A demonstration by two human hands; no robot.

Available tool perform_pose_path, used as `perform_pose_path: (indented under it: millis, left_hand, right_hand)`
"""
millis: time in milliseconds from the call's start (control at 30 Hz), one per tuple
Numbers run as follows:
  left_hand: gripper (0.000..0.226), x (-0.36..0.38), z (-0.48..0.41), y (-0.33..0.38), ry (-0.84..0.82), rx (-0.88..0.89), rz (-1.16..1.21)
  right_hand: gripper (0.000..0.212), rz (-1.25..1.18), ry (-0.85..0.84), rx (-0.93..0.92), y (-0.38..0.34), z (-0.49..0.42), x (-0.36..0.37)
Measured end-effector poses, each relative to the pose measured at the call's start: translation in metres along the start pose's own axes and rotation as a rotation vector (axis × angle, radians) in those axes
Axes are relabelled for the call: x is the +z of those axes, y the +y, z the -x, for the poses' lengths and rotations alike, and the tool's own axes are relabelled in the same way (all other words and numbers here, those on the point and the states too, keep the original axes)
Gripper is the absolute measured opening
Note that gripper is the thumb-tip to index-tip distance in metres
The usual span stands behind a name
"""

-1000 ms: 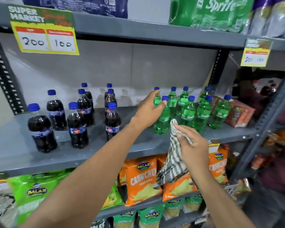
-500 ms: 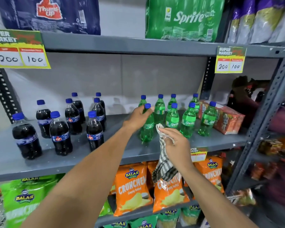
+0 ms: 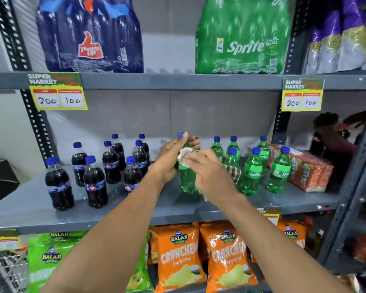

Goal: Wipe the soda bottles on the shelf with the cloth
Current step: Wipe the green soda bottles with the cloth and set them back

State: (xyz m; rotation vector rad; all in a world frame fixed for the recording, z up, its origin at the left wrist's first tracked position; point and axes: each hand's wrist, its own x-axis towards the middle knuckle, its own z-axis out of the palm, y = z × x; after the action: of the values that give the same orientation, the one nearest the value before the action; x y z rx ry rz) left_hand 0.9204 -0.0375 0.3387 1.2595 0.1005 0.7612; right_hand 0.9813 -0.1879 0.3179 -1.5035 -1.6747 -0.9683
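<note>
On the grey middle shelf (image 3: pixel 178 210) stand several dark cola bottles (image 3: pixel 95 182) at the left and several green Sprite bottles (image 3: pixel 251 172) at the right, all with blue caps. My left hand (image 3: pixel 170 159) grips the neck and top of one green bottle (image 3: pixel 187 180), held at the shelf's front middle. My right hand (image 3: pixel 209 174) presses the checked cloth (image 3: pixel 185 157) against that bottle's upper body. More of the cloth hangs behind my right hand, partly hidden.
A red-orange carton (image 3: pixel 306 172) sits at the shelf's right end. Shrink-wrapped packs of cola (image 3: pixel 91 34) and Sprite (image 3: pixel 243 39) fill the shelf above. Orange (image 3: pixel 178 256) and green (image 3: pixel 51 261) snack bags line the shelf below. Price tags (image 3: pixel 58 94) hang from the upper shelf edge.
My left hand has taken the green bottle by its neck and brought it forward. My right hand rose from below the shelf edge and put the cloth against the bottle.
</note>
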Motion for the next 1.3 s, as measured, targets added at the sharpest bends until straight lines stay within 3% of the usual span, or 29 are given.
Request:
perform_pose_path:
  millis: [167, 467, 667, 800, 933, 1100, 1200, 1300]
  left_hand:
    - [0.036, -0.015, 0.003, 0.017, 0.003, -0.012, 0.074]
    - [0.034, -0.018, 0.023, 0.027, -0.068, -0.04, 0.07]
    - [0.03, -0.031, 0.026, 0.04, -0.071, -0.012, 0.081]
    - [0.032, -0.029, 0.027, 0.037, -0.1, -0.011, 0.081]
    - [0.038, -0.027, 0.03, 0.034, -0.142, -0.025, 0.131]
    - [0.034, -0.028, 0.033, 0.039, -0.174, -0.001, 0.206]
    - [0.032, -0.025, 0.035, 0.037, -0.193, -0.023, 0.22]
    - [0.033, -0.023, 0.034, 0.033, -0.214, -0.062, 0.241]
  right_hand:
    - [0.045, 0.149, -0.217, -0.24, -0.019, 0.038, 0.01]
    - [0.03, 0.116, 0.041, -0.097, -0.033, -0.016, 0.015]
    - [0.048, 0.103, -0.116, -0.123, -0.045, 0.042, 0.028]
    - [0.047, -0.039, 0.037, 0.044, -0.048, 0.004, 0.018]
    - [0.049, -0.272, 0.234, 0.474, -0.045, -0.021, 0.016]
    - [0.046, -0.565, 0.124, 0.833, -0.066, 0.029, 0.032]
    - [0.058, -0.671, 0.119, 0.945, -0.068, 0.026, 0.035]
    - [0.049, -0.717, 0.223, 0.922, -0.059, -0.005, 0.027]
